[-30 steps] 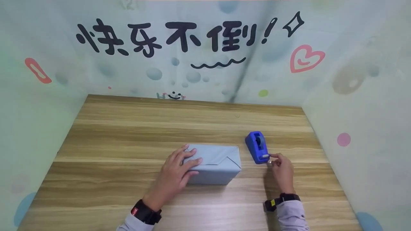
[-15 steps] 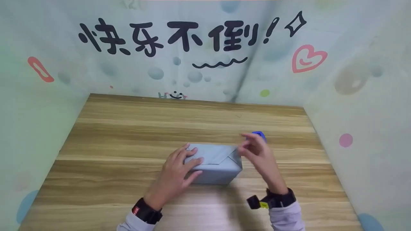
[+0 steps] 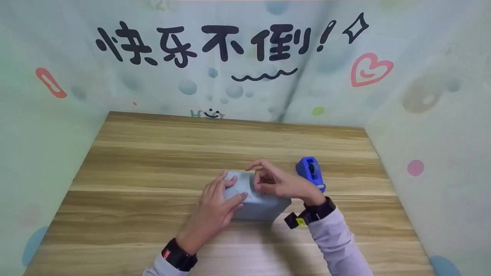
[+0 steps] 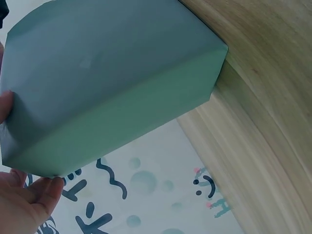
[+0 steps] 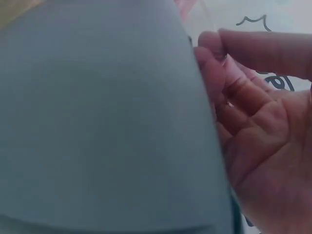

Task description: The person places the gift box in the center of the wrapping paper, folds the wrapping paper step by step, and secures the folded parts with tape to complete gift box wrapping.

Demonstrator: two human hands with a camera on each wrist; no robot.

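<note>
A box wrapped in pale blue paper (image 3: 264,210) rests on the wooden table, a folded flap of paper across its top. My left hand (image 3: 215,203) presses its fingers on the left part of the top, with the thumb at the front side. In the left wrist view, fingertips (image 4: 56,187) lie at the box's edge. My right hand (image 3: 282,184) is over the right part of the box top. It pinches a small piece of clear tape (image 5: 225,59) between thumb and finger, close to the paper. The tape shows as a faint glint in the head view.
Behind my right wrist stands a blue tape dispenser (image 3: 310,170), its front end partly covered by the hand. The wooden table (image 3: 153,165) is bounded by printed cloth walls (image 3: 230,88) at the back and both sides.
My right hand has left the tape dispenser and moved left over the box top with the tape. The left hand has stayed on the box.
</note>
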